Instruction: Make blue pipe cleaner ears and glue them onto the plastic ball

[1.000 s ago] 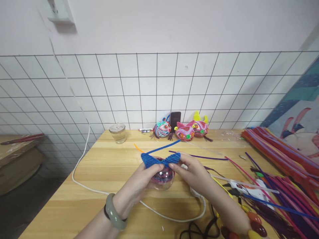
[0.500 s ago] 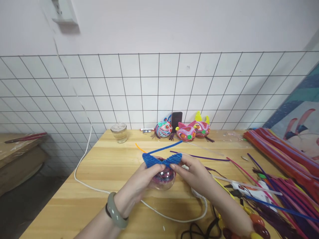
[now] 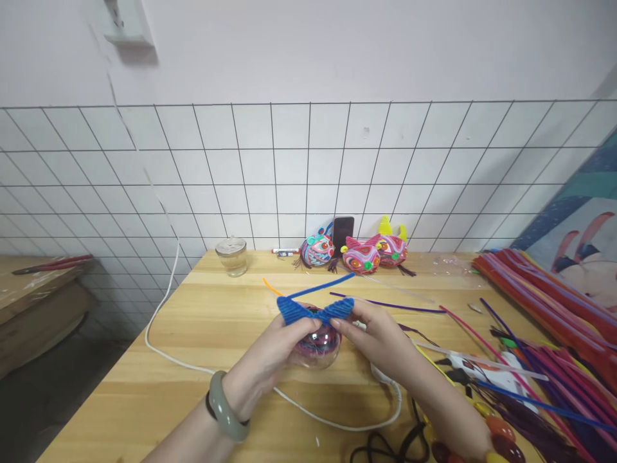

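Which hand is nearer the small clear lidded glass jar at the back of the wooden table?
Left. The left hand sits nearer the camera and just right of the small clear lidded glass jar; the right hand is farther right; both pinch the blue fuzzy pipe-cleaner bow.

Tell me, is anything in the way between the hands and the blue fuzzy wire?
No. The left hand and right hand pinch the blue fuzzy wire at its two ends, right above the clear ball. Nothing visible sits between them.
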Action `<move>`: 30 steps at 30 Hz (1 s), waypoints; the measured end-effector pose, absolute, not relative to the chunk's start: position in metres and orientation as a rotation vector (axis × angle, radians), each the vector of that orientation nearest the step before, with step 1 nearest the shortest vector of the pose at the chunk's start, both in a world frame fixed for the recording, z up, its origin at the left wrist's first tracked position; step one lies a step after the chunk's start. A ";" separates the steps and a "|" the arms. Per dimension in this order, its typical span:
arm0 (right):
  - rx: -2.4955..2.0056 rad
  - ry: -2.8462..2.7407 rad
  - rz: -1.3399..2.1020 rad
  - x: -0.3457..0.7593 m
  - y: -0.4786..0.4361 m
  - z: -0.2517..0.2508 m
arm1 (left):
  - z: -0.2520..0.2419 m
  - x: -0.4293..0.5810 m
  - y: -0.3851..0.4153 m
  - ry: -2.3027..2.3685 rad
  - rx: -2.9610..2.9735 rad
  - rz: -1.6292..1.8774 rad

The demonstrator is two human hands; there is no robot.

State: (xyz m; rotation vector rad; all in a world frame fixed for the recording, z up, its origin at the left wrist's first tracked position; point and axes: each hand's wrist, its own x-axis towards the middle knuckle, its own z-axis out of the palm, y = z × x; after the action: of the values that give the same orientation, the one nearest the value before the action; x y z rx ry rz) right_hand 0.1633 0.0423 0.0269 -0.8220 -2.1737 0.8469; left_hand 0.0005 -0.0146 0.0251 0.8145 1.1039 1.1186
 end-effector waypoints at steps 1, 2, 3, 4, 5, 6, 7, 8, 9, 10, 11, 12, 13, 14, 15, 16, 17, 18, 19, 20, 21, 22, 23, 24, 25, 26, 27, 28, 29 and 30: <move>-0.822 -2.176 0.844 0.163 0.042 0.027 | 0.025 0.001 -0.015 1.106 0.819 1.116; -0.821 -2.179 0.843 0.163 0.042 0.027 | 0.025 0.001 -0.015 1.108 0.824 1.116; -0.818 -2.179 0.845 0.163 0.041 0.027 | 0.026 0.001 -0.015 1.110 0.827 1.118; -0.814 -2.176 0.853 0.163 0.041 0.027 | 0.026 0.002 -0.015 1.111 0.827 1.119; -0.811 -2.170 0.863 0.163 0.042 0.027 | 0.027 0.002 -0.015 1.112 0.823 1.121; -0.811 -2.164 0.870 0.163 0.042 0.026 | 0.028 0.002 -0.015 1.116 0.818 1.124; -0.812 -2.162 0.873 0.163 0.042 0.026 | 0.028 0.002 -0.015 1.124 0.813 1.125; -0.815 -2.164 0.869 0.163 0.042 0.026 | 0.029 0.002 -0.015 1.132 0.809 1.124; -0.817 -2.171 0.861 0.163 0.042 0.027 | 0.029 0.002 -0.015 1.143 0.808 1.123; -0.819 -2.180 0.848 0.163 0.042 0.027 | 0.029 0.002 -0.015 1.155 0.811 1.125; -0.821 -2.187 0.835 0.163 0.041 0.028 | 0.029 0.002 -0.015 1.162 0.816 1.127; -0.824 -2.191 0.829 0.162 0.041 0.029 | 0.030 0.002 -0.015 1.167 0.823 1.126; -0.825 -2.192 0.830 0.162 0.041 0.029 | 0.030 0.001 -0.015 1.168 0.831 1.124; -0.827 -2.189 0.837 0.162 0.041 0.029 | 0.030 0.001 -0.015 1.169 0.837 1.122; -0.830 -2.186 0.851 0.162 0.040 0.030 | 0.031 0.001 -0.015 1.169 0.840 1.120; -0.831 -2.184 0.869 0.162 0.040 0.029 | 0.031 0.001 -0.015 1.170 0.841 1.118; -0.832 -2.181 0.886 0.162 0.040 0.029 | 0.032 0.002 -0.016 1.174 0.841 1.119; -0.833 -2.179 0.895 0.162 0.040 0.029 | 0.033 0.002 -0.016 1.178 0.838 1.125; -0.838 -2.180 0.890 0.162 0.041 0.028 | 0.034 0.002 -0.016 1.181 0.836 1.130; -0.845 -2.182 0.872 0.162 0.041 0.028 | 0.034 0.003 -0.016 1.182 0.831 1.136; -0.852 -2.185 0.847 0.163 0.041 0.028 | 0.034 0.003 -0.016 1.182 0.827 1.138; -0.859 -2.188 0.824 0.163 0.041 0.027 | 0.034 0.003 -0.016 1.181 0.822 1.139; -0.864 -2.191 0.809 0.163 0.041 0.027 | 0.034 0.003 -0.016 1.178 0.817 1.139; -0.866 -2.195 0.808 0.163 0.041 0.027 | 0.034 0.003 -0.016 1.175 0.815 1.141; -0.866 -2.199 0.822 0.163 0.041 0.027 | 0.033 0.003 -0.016 1.171 0.814 1.142; -0.868 -2.202 0.841 0.163 0.041 0.027 | 0.033 0.003 -0.016 1.167 0.814 1.145; -0.873 -2.204 0.860 0.163 0.041 0.026 | 0.033 0.003 -0.016 1.166 0.815 1.148; -0.879 -2.205 0.876 0.163 0.040 0.026 | 0.032 0.003 -0.016 1.166 0.814 1.147; -0.884 -2.205 0.889 0.163 0.040 0.026 | 0.032 0.003 -0.016 1.167 0.813 1.145; -0.888 -2.205 0.896 0.163 0.040 0.026 | 0.032 0.003 -0.016 1.169 0.811 1.142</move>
State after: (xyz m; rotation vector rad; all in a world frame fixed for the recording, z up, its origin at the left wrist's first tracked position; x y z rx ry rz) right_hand 0.1628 0.0403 0.0259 -0.8881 -2.2053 0.8965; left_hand 0.0031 -0.0163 0.0321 0.8108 1.1685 1.1419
